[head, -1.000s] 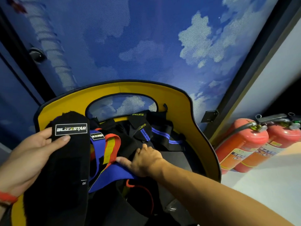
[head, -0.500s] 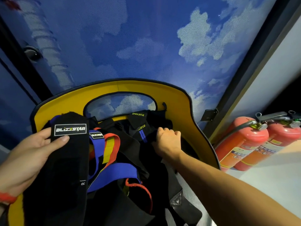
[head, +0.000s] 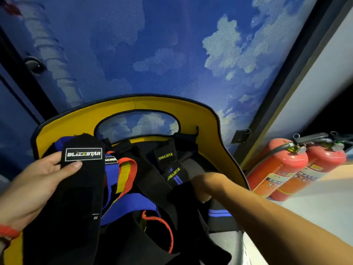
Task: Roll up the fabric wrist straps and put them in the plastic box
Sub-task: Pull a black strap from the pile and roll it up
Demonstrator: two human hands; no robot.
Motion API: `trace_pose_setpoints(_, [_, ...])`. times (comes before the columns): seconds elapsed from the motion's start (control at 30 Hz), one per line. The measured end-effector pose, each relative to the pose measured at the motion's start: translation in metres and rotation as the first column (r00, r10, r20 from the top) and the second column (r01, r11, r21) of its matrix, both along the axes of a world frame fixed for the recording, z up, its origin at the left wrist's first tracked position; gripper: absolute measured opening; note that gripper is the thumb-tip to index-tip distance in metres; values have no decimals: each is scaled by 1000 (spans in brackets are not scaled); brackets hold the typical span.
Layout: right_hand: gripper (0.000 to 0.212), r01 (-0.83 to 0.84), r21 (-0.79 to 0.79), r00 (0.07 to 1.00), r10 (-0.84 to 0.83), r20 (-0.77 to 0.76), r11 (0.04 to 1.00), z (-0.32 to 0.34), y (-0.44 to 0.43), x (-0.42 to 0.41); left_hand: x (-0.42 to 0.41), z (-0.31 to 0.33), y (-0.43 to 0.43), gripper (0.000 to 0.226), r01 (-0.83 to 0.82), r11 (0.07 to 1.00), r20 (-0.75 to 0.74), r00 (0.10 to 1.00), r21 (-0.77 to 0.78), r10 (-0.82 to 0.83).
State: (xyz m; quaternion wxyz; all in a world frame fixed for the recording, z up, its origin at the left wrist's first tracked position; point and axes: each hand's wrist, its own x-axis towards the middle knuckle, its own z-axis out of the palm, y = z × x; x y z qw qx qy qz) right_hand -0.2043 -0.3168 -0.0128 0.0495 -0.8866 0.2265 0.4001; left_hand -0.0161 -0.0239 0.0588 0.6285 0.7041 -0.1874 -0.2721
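Note:
A pile of fabric wrist straps lies in a yellow chair seat (head: 214, 121). My left hand (head: 36, 186) grips a wide black strap (head: 76, 197) with a white BLIZZSTAR label, thumb pressed just under the label. My right hand (head: 208, 185) is closed on a black strap with blue stripes and yellow XUEYING lettering (head: 176, 174), in the right part of the pile. Blue (head: 131, 203), red-and-yellow (head: 127, 175) and other black straps lie tangled between my hands. No plastic box is in view.
Two red fire extinguishers (head: 282, 169) stand on the floor to the right of the chair. Behind the chair is a blue wall with a cloud print (head: 172, 54), with a dark door frame (head: 286, 77) at the right.
My right hand went from the blue strap in the middle to the back right of the pile, then pulled back a little, closed on the XUEYING strap. My left hand kept its hold.

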Motion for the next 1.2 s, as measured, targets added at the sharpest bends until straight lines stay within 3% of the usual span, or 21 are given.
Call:
trace_pose_setpoints(0.1, [39,153,-39,985,-149,85,988,11,-16,-6,0,2,0,30,12,1000,-20,1000,5,-12])
trace_pose_setpoints(0.17, [42,368,12,879,-352,321,930,10,-26,-3,1,1,1,31,8,1000,-23,1000,-1,-8])
trace_pose_setpoints(0.23, [45,541,259,611,-585,534,801,3,-37,8,1,2,1,26,-5,1000,-22,1000,-5,5])
trace_pose_setpoints(0.27, [49,578,405,450,-691,566,708,0,-40,16,2,0,2,25,-14,1000,-18,1000,6,14])
trace_pose_setpoints(0.37, [63,533,759,20,-902,432,375,-10,-41,39,5,-4,2,26,-24,999,10,1000,44,24])
trace_pose_setpoints(0.4, [55,460,846,-62,-941,332,268,-12,-38,44,6,-5,2,27,-21,998,12,1000,54,20])
trace_pose_setpoints(0.47, [31,334,931,-114,-974,198,150,-16,-28,51,6,-5,1,32,-22,998,5,1000,66,22])
trace_pose_setpoints(0.57, [3,215,966,-118,-978,174,146,-18,-15,60,6,-5,-2,31,-15,997,10,1000,71,14])
trace_pose_setpoints(0.67, [13,104,987,-113,-984,137,125,-3,-8,67,3,-2,-6,39,-4,999,-20,1000,48,5])
trace_pose_setpoints(0.73, [13,-6,1000,-156,-988,10,11,19,2,66,2,-1,-7,66,16,998,-15,1000,61,-15])
trace_pose_setpoints(0.77, [13,-68,997,-162,-985,-56,-45,28,5,65,2,1,-8,68,20,998,-20,1000,60,-19])
trace_pose_setpoints(0.83, [31,-145,989,-75,-996,-55,-43,41,9,61,-2,4,-10,62,24,999,-34,999,38,-23])
trace_pose_setpoints(0.87, [50,-138,990,-9,-1000,15,16,44,8,57,-2,4,-10,64,18,999,-38,999,35,-16])
trace_pose_setpoints(0.9, [63,-102,985,44,-989,143,138,46,5,53,-3,4,-11,59,15,999,-33,999,40,-14])
trace_pose_setpoints(1.0, [49,8,806,147,-798,585,592,43,-8,34,-7,5,-10,31,9,999,-9,1000,49,-8])
trace_pose_setpoints(1.03, [41,51,734,205,-726,656,677,37,-13,26,-9,6,-9,31,3,998,-9,1000,59,-3])
trace_pose_setpoints(1.13, [28,174,602,444,-608,658,779,19,-20,7,-10,9,-6,31,4,997,1,1000,79,-4])
trace_pose_setpoints(1.2, [25,209,585,503,-599,623,784,10,-25,1,-9,10,-5,31,1,996,11,1000,89,-2])
